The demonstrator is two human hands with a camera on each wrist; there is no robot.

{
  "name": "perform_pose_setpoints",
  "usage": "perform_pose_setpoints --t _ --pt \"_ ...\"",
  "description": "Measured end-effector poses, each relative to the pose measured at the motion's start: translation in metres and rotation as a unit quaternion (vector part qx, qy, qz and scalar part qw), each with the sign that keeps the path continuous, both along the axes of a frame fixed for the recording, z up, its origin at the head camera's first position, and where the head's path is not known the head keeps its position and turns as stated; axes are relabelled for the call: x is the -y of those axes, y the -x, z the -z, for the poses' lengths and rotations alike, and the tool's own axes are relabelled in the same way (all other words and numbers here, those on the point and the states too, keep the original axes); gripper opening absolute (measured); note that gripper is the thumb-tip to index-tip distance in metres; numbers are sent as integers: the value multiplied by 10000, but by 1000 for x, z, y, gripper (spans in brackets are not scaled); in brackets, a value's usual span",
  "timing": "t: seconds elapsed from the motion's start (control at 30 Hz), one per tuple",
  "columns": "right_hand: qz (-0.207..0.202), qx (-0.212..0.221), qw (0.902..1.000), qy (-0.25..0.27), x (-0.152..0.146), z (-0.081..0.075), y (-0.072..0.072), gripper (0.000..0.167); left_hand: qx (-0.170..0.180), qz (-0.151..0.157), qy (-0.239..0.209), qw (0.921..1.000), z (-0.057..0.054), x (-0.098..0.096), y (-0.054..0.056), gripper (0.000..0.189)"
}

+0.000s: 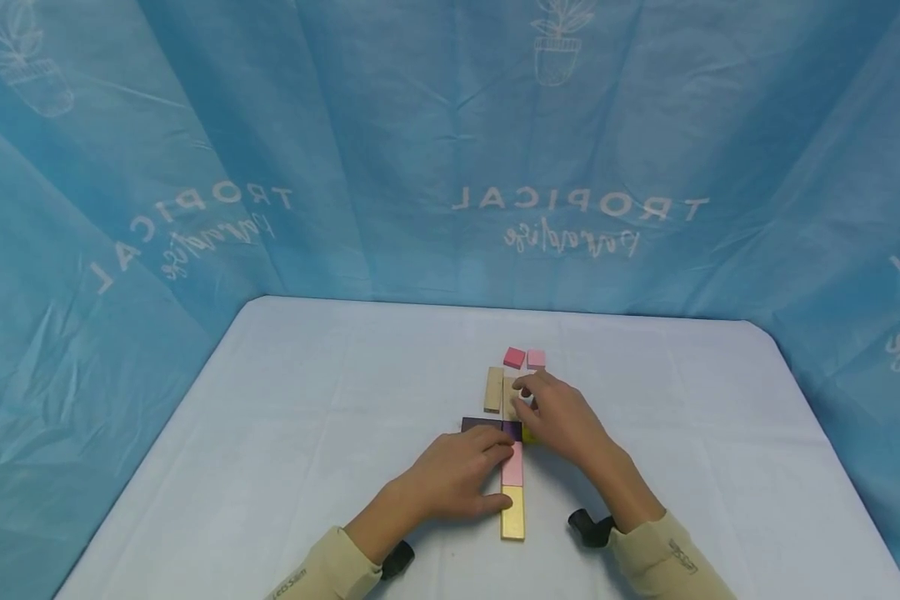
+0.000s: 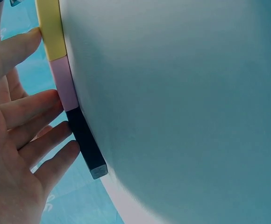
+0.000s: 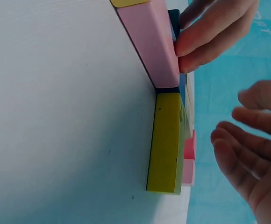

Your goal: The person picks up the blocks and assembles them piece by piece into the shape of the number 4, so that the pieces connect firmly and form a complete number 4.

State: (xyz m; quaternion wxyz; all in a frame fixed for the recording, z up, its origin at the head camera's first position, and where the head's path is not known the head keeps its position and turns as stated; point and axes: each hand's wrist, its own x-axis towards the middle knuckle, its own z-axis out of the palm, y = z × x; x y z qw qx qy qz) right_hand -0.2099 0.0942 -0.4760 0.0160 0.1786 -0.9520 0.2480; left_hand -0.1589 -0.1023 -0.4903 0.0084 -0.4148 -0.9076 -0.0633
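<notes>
My left hand (image 1: 457, 473) lies along a column of flat blocks, its fingertips against their side. In the left wrist view the thumb touches a yellow block (image 2: 53, 30), and the extended fingers reach a pink block (image 2: 65, 84) and a dark block (image 2: 85, 140). My right hand (image 1: 562, 417) hovers over the right side with loosely bent fingers and nothing visible between them. Below it lies another yellow block (image 3: 164, 144), partly hidden in the head view. A purple block (image 1: 512, 431) sits where the column meets the dark block.
Beyond the hands lie two plain wooden blocks (image 1: 494, 390), one partly covered by the right hand. Farther back are a small red block (image 1: 514, 357) and a small pink block (image 1: 536, 359). A white cloth covers the table (image 1: 307, 433); a blue printed curtain (image 1: 390, 167) surrounds it.
</notes>
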Motion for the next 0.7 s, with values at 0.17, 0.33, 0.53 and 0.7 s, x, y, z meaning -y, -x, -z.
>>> perform_pose_setpoints --t 0.17,0.33,0.53,0.7 --pt "-607 -255 9975 -248 -6 5 -9 29 -145 98 -23 9998 1 2 0 63" --pt "-1110 -468 9914 -503 -10 8 -19 38 -255 124 -21 9996 3 3 0 64" --pt "-1057 -257 9918 -673 -12 10 -28 45 -317 154 9 9994 4 3 0 65" --pt "-1279 -177 9900 -564 -14 14 -33 46 -361 174 -12 9992 3 3 -1 62"
